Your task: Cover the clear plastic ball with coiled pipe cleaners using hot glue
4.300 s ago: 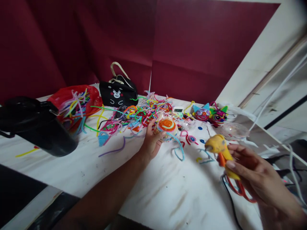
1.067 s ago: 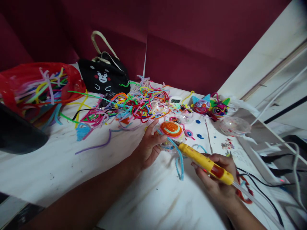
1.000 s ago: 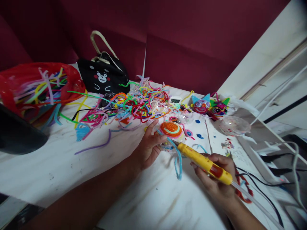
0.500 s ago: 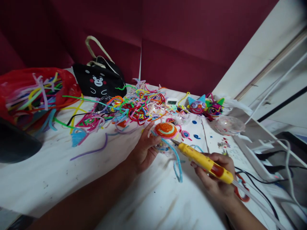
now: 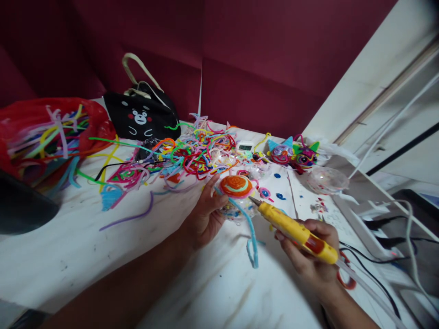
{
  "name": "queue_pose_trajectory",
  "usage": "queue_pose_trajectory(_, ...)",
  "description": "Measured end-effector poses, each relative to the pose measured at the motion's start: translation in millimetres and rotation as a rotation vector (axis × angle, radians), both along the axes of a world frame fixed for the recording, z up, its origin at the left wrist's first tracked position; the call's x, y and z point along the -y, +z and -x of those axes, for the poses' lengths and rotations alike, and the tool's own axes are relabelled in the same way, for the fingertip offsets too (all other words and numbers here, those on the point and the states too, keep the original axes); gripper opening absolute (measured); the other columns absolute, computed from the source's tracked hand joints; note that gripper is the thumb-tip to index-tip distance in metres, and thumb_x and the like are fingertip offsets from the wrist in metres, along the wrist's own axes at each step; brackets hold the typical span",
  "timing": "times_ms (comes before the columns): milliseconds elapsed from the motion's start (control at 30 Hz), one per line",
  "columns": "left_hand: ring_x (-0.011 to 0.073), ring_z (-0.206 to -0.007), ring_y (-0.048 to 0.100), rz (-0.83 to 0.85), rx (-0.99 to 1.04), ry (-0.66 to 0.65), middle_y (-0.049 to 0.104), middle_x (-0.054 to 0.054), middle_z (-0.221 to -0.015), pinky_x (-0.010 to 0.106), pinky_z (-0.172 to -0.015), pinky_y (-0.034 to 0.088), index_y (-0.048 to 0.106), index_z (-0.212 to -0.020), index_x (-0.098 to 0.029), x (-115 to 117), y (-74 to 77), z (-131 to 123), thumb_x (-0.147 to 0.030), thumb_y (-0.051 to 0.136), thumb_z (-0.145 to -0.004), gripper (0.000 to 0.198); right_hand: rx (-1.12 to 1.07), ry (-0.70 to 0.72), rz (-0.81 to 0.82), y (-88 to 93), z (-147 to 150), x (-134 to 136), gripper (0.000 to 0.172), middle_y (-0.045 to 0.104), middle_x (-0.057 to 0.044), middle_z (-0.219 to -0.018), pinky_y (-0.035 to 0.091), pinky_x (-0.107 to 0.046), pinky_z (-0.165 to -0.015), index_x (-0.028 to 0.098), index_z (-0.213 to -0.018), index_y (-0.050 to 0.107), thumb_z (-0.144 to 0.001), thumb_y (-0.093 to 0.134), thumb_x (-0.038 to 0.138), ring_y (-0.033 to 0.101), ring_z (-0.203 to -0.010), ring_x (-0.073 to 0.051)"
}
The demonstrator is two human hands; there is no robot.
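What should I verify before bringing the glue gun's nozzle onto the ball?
1. Left hand grips the ball: ok, fingers cup its left side.
2. Right hand grips the glue gun: ok, held like a pen.
3. Nozzle aimed at the ball: ok, it points at the ball's right side; contact cannot tell.
4. Left thumb away from the nozzle: ok, it sits on the opposite side.
5. Blue pipe cleaner out of the way: not ok, it trails from the ball past the nozzle down to the table.
6. Glue ready at the tip: cannot tell.
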State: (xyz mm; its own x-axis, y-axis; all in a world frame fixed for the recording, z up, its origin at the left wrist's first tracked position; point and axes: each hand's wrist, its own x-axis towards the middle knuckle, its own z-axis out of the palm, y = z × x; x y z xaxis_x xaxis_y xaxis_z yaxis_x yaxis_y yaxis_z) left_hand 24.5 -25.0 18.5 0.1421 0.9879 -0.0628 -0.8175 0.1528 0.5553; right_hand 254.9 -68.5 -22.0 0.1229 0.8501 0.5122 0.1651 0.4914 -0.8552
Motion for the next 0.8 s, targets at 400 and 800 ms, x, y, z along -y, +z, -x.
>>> queue_pose_trajectory(400,0.0193,-0.104,0.066,-0.001,-0.049,-0.001,0.067,0.002,-0.122,0.033,-0.094,0.050,0.041,-0.141,-0.030,-1,-2.4,1,-0.012,0.080,-0.066,0.086,0.200,0.096,-0.184,8.2,4,0,0.042,0.072,-0.004,-0.093,0.063,-0.037,-0.065,0.027,-0.105,0.054,-0.072,0.074,0.011,0.074,-0.081,-0.025)
queue_pose_trajectory(800,0.0214,-0.107,0.066,-0.016,-0.035,-0.015,0.070,0.003,-0.117,0.038,-0.098,0.050,0.042,-0.139,-0.028,0,-0.9,1,-0.011,0.078,-0.067,0.082,0.083,0.050,-0.136,7.2,6,1,0.043,0.072,-0.003,-0.092,0.061,-0.033,-0.063,0.027,-0.102,0.055,-0.071,0.075,0.007,0.073,-0.072,-0.021)
